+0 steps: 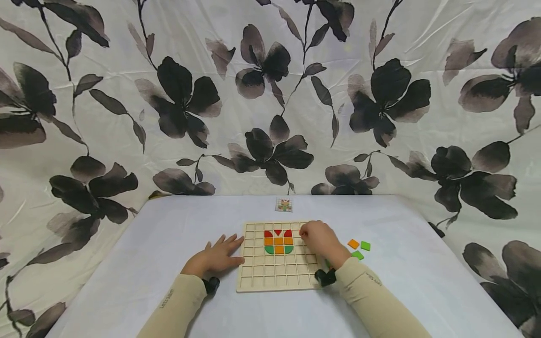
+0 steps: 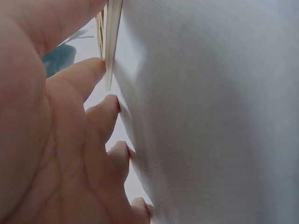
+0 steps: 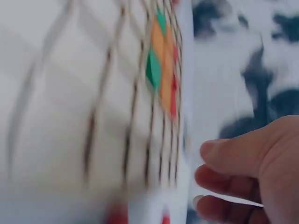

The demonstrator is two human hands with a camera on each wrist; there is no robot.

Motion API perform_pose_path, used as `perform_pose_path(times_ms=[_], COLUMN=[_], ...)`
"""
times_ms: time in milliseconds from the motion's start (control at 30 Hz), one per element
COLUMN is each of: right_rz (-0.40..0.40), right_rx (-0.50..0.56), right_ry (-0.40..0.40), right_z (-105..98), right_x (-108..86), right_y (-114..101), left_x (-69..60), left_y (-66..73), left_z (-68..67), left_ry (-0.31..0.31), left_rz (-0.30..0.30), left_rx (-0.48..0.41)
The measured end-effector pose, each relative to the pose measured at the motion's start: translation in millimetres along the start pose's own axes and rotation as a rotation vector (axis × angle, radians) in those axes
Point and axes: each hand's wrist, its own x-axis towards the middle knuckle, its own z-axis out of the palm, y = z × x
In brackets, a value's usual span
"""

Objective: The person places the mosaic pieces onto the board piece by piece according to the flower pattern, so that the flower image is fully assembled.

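A wooden grid board (image 1: 262,270) lies on the table with a tulip-like pattern of red pieces (image 1: 288,233), orange squares (image 1: 279,241) and green rounded pieces (image 1: 269,249) in its cells. My left hand (image 1: 215,257) rests at the board's left edge, fingers spread, thumb and index finger touching the rim. Over the board's right side is my right hand (image 1: 322,240), its fingers loosely bent. In the right wrist view, no piece shows between the thumb (image 3: 219,151) and fingers. Right of that hand lie a loose orange square (image 1: 353,243) and green squares (image 1: 365,246).
A small pattern card (image 1: 284,204) lies behind the board near the table's far edge. More loose pieces are partly hidden under the right wrist. A floral cloth (image 1: 262,112) hangs behind the white table (image 1: 139,263).
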Motion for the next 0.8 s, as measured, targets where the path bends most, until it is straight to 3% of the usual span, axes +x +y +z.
perform_pose_path(times_ms=[233,367,600,800], right_rz=[0.270,0.332,0.329,0.315], right_rx=[-0.071,-0.084,-0.080,-0.048], right_ry=[-0.142,-0.193,-0.181,-0.128], right_z=[-27,-33,-32,-28], right_x=[-19.2,-32.5,-37.4,-28.3], right_y=[84,111,118,99], left_x=[0.6,1.3,2.7,2.1], left_y=[-1.1,-1.0,-3.0,-1.8], left_z=[0.1,-0.2,0.4,-1.1], left_ry=[0.007,0.008,0.009,-0.002], left_rz=[0.003,-0.002,-0.001,0.002], left_rx=[0.002,0.003,0.004,-0.012])
